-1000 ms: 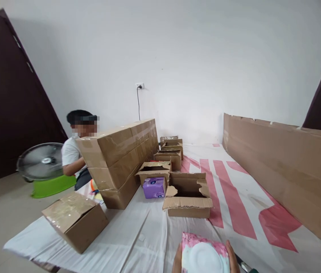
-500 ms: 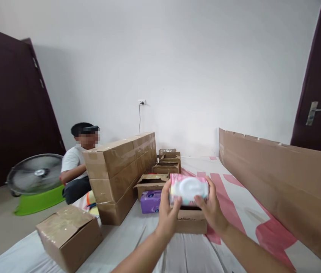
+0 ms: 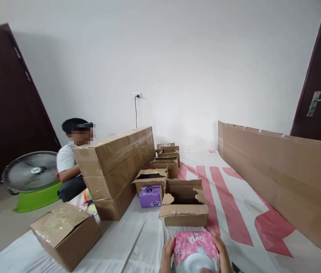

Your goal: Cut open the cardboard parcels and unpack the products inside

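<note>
At the bottom edge I hold a pink pack of wipes (image 3: 194,248) with a white round lid, one hand on each side. My left hand (image 3: 167,254) grips its left edge and my right hand (image 3: 221,254) grips its right edge; both are cut off by the frame. Just beyond the pack stands an open cardboard box (image 3: 184,203) with torn flaps, and I cannot see what is in it. A purple pack (image 3: 150,196) stands to the box's left.
A row of open small boxes (image 3: 166,161) runs back toward the wall. Stacked long sealed cartons (image 3: 115,167) stand on the left and a closed box (image 3: 66,233) lies near left. Another person (image 3: 69,163) sits by a fan (image 3: 31,172). A cardboard sheet (image 3: 285,170) stands along the right.
Half a second ago my hands held the pack out over the open box at arm's length. Now they have drawn it back down and close to me.
</note>
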Tool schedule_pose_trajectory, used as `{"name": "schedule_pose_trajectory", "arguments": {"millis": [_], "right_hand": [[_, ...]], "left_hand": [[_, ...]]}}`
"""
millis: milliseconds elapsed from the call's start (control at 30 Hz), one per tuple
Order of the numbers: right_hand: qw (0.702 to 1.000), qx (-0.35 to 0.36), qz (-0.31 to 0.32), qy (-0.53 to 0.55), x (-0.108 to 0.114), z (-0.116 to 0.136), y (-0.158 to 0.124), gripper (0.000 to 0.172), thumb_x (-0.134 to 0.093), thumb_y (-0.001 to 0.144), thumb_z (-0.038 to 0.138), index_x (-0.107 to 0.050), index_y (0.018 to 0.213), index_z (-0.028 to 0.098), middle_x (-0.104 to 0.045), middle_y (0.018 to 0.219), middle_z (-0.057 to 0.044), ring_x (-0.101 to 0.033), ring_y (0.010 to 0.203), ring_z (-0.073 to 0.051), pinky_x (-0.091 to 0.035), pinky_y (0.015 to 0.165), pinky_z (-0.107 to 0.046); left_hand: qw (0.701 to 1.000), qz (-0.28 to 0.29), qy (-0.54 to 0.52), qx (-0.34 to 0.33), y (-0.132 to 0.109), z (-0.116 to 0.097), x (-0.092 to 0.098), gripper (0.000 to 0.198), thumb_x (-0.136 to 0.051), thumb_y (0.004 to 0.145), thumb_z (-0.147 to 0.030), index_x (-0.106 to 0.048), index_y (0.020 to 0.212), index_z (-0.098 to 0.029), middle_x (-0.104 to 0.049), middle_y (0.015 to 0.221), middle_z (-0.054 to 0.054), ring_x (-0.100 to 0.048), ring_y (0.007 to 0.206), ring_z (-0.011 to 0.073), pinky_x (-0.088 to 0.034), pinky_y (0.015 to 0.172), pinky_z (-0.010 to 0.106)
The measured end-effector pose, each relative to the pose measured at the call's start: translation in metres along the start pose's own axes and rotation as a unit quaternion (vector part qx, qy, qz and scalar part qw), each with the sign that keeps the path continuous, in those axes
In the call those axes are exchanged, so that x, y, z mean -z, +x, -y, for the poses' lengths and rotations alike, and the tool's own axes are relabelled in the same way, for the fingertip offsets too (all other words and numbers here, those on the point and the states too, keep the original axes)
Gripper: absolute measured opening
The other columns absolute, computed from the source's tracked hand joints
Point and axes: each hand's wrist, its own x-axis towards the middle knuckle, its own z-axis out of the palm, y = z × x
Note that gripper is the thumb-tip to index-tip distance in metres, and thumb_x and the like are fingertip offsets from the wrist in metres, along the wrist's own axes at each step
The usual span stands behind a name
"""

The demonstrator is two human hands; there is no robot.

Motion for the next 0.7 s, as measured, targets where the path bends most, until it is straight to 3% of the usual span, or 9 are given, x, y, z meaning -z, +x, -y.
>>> {"name": "schedule_pose_trajectory", "arguments": {"millis": [133, 233, 333, 433, 567, 700], "right_hand": [[0.997, -0.020, 0.071, -0.023, -0.009, -0.016, 0.012, 0.080, -0.070, 0.080, 0.036, -0.030, 0.147, 0.024, -0.046, 0.146, -0.015, -0.044, 0.134, -0.033, -0.044, 0.106, -0.042], [0.997, -0.034, 0.062, -0.031, -0.010, -0.034, 0.018, 0.090, -0.073, 0.076, 0.045, -0.025, 0.149, 0.024, -0.037, 0.151, -0.018, -0.035, 0.139, -0.037, -0.039, 0.109, -0.050], [0.997, -0.069, 0.031, -0.006, -0.009, -0.052, 0.022, 0.115, -0.073, 0.063, 0.067, -0.016, 0.152, 0.022, -0.022, 0.157, -0.022, -0.022, 0.143, -0.043, -0.027, 0.112, -0.060], [0.989, -0.115, 0.054, 0.075, -0.008, -0.058, 0.032, 0.136, -0.066, 0.050, 0.084, -0.005, 0.154, 0.020, -0.016, 0.158, -0.022, -0.016, 0.144, -0.043, -0.020, 0.113, -0.062], [0.965, -0.159, 0.130, 0.161, -0.011, -0.049, 0.050, 0.130, -0.060, 0.055, 0.085, -0.007, 0.154, 0.020, -0.032, 0.153, -0.019, -0.020, 0.145, -0.036, -0.020, 0.115, -0.054], [0.969, -0.172, 0.125, 0.124, -0.024, -0.043, 0.045, 0.129, -0.069, 0.055, 0.079, -0.012, 0.153, 0.018, -0.042, 0.146, -0.020, -0.023, 0.144, -0.038, -0.019, 0.116, -0.054]], "left_hand": [[0.998, 0.023, 0.052, -0.013, 0.017, 0.010, 0.005, 0.089, -0.066, 0.062, -0.017, -0.032, 0.145, -0.018, -0.041, 0.147, 0.014, -0.037, 0.138, 0.0339, -0.031, 0.115, 0.045], [0.993, 0.013, 0.112, -0.014, 0.028, 0.020, 0.018, 0.096, -0.068, 0.059, -0.011, -0.028, 0.146, -0.018, -0.038, 0.147, 0.016, -0.032, 0.141, 0.0347, -0.027, 0.117, 0.048], [0.991, -0.007, 0.134, -0.022, 0.044, 0.023, 0.036, 0.119, -0.086, 0.051, -0.027, -0.020, 0.149, -0.018, -0.028, 0.151, 0.020, -0.022, 0.143, 0.0411, -0.021, 0.117, 0.054], [0.998, 0.032, 0.056, -0.016, 0.067, 0.010, 0.047, 0.142, -0.089, 0.041, -0.055, -0.009, 0.152, -0.019, -0.023, 0.154, 0.021, -0.016, 0.145, 0.0442, -0.015, 0.118, 0.057], [0.987, 0.122, -0.099, 0.016, 0.086, -0.015, 0.043, 0.149, -0.080, 0.036, -0.075, -0.004, 0.152, -0.020, -0.037, 0.148, 0.021, -0.029, 0.141, 0.0426, -0.020, 0.118, 0.053], [0.992, 0.082, -0.092, 0.016, 0.071, -0.015, 0.042, 0.149, -0.085, 0.034, -0.068, -0.006, 0.151, -0.019, -0.038, 0.147, 0.020, -0.031, 0.139, 0.0438, -0.019, 0.117, 0.055]]}}
